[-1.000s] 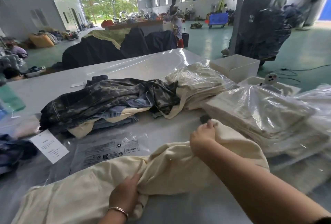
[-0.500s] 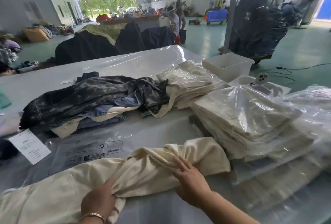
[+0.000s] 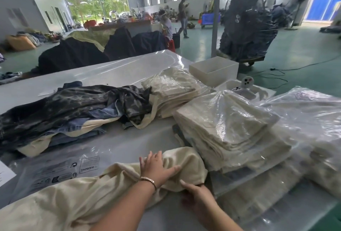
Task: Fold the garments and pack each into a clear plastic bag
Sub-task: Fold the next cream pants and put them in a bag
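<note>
A cream garment (image 3: 77, 199) lies bunched along the near edge of the tabletop (image 3: 114, 75), its right end doubled over beside a stack of bagged garments (image 3: 227, 129) at the right edge.

The left hand (image 3: 156, 166), a bracelet on its wrist, lies flat on that doubled end with fingers spread — most likely to pin the fold so it does not spring open. The right hand (image 3: 193, 192) sits at the cloth's near right corner; its thumb is straight, but its fingers tuck under the hem, so whether they pinch the cloth cannot be told.

A flat clear bag (image 3: 60, 170) printed with a warning panel lies just behind the garment — probably kept close for packing once folding ends. Unfolded dark jeans (image 3: 73, 109) are heaped toward the left edge, waiting.
</note>
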`<state>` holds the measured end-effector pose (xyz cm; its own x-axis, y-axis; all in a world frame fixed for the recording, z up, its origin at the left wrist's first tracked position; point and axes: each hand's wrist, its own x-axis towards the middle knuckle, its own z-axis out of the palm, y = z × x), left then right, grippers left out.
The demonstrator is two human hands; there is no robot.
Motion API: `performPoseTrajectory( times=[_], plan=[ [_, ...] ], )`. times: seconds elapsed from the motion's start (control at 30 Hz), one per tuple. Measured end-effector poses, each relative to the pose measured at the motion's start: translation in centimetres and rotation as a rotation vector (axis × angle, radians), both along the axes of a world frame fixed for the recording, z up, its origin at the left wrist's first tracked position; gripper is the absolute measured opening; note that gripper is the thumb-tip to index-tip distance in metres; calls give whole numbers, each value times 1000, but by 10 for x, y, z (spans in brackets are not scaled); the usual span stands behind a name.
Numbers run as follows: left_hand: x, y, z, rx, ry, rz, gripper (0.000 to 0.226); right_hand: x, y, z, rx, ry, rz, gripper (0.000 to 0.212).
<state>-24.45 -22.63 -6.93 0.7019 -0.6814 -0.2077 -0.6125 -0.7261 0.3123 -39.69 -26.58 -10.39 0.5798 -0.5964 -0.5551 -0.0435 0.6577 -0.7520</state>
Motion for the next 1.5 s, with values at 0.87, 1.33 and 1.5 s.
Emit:
performPoseTrajectory(
  times=[0.87,1.33,1.5],
  plan=[
    [77,28,129,-629,121,332,24,27,-42,95,-156,-118,-47,18],
    [56,12,191,-1329,-4,421,26,-41,-100,164,-1428,1125,318,10],
    [33,-4,209,-1352,300,173,13,-60,-121,159,-1016,465,-67,23]
  ],
)
